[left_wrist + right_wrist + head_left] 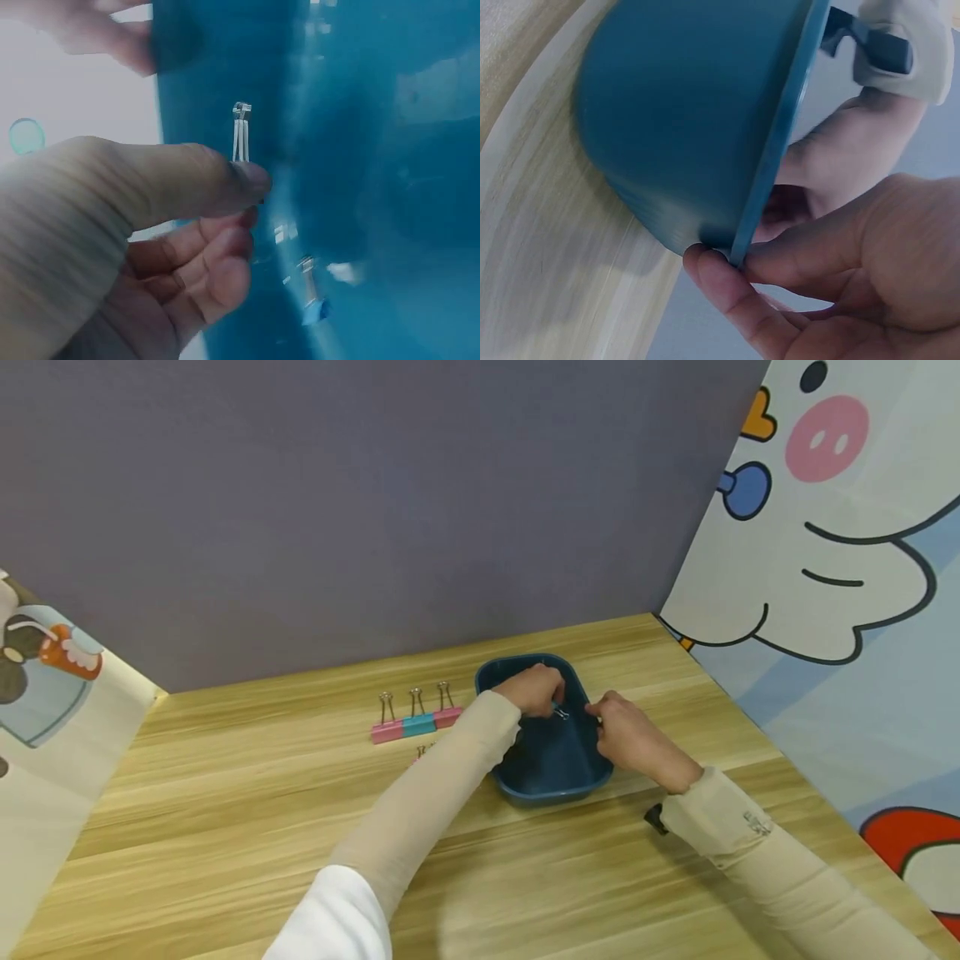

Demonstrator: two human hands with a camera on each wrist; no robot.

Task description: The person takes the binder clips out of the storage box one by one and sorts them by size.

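Note:
A dark blue plastic basin stands on the wooden table. My left hand is inside it, pinching a small binder clip between thumb and fingers. The clip's silver wire handles stick out past the thumb, and its body is mostly hidden by the fingertips. Lower in the left wrist view, another blue binder clip shows against the basin. My right hand pinches the basin's right rim, with the thumb on the inner side and fingers on the outer wall.
Left of the basin, a row of pink and blue binder clips stands with handles up. More clips show partly behind my left forearm. A grey panel rises along the table's far edge, and a cartoon-printed wall borders the right.

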